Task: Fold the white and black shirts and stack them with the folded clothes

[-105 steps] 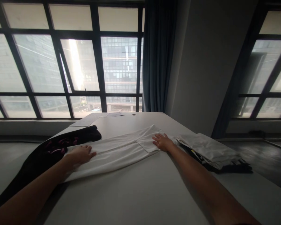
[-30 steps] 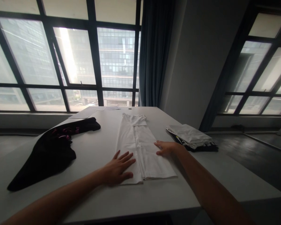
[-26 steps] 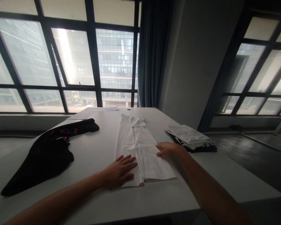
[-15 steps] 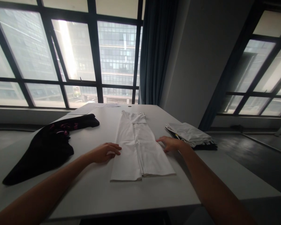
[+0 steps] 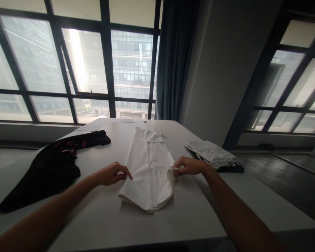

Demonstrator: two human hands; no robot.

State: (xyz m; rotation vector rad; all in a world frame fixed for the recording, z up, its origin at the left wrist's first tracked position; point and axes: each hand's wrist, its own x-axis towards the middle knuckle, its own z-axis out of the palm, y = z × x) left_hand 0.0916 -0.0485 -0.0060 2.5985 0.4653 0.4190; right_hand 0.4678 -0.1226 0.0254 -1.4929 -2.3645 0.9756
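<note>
On the table [image 5: 99, 224] — both hands [image 5: 112, 174] pinch soft white trousers' [image 5: 147, 168] edges.

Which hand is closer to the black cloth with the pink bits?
Left. The left hand is just right of the black cloth; the right hand is across the white garment, farther away.

both forearms [image 5: 42, 220] cut off by bottom edge

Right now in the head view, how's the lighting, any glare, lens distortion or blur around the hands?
Head view: strongly backlit; glare streak on the window, so the black garment loses detail. Wide-angle distortion tilts the window frames. Left hand, right hand and white garment are dim but reasonably sharp; a soft shadow lies under its lifted near edge.
</note>
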